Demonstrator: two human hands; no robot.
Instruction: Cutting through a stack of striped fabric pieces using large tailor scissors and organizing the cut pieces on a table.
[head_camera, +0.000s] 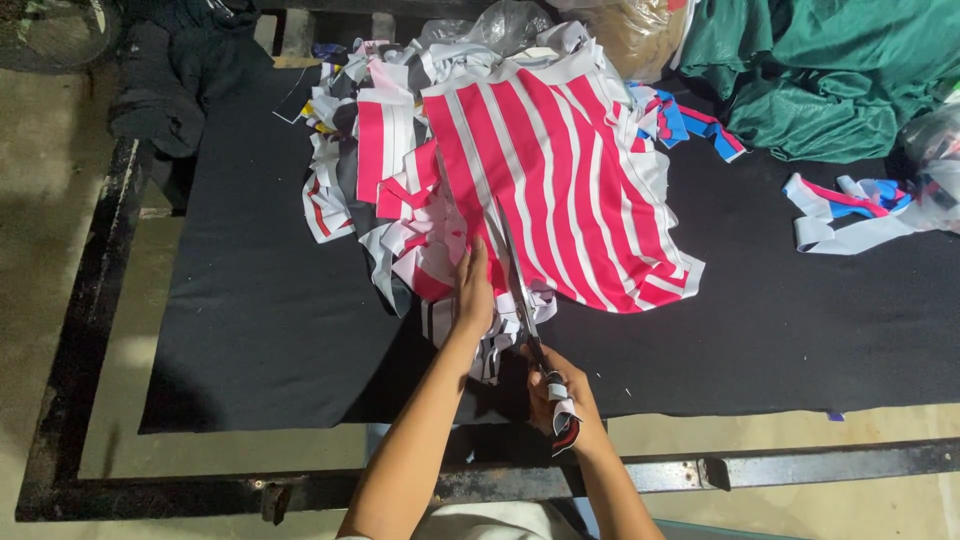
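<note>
The right hand (560, 400) grips scissors (520, 290), blades running into a pink-and-white striped fabric piece (560, 190) just ahead. The left hand (472, 290) lies flat on the cloth beside the blades (steadying it), hands close together.

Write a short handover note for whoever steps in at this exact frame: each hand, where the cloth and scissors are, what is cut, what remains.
Left hand: flat on the red and white striped cloth, holding it down on the black table cover.
Right hand: gripping the scissors, blades partway into the cloth's near edge, pointing away.
Done: a pile of cut strips lies left of the cloth; more strips sit at the right.
Left: most of the striped piece is uncut.
Green fabric is heaped at the far right corner.
</note>
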